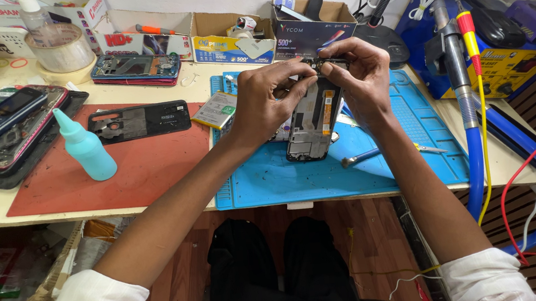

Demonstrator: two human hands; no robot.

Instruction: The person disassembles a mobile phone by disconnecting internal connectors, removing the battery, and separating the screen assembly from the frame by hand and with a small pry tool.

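1. an opened phone frame is held upright above the blue mat, its lower end toward 6 o'clock, so the top edge can be worked.
2. it is steadied by the left hand, fingers pinched at its upper corner.
3. the top edge is pinched by the right hand.
4. a blue-handled tool lies at 4 o'clock; open room is left on the red mat at 9 o'clock, beside a teal bottle.

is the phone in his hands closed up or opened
Opened. The black smartphone held by the left hand and right hand has no back cover; its inner frame and parts show above the blue silicone mat.
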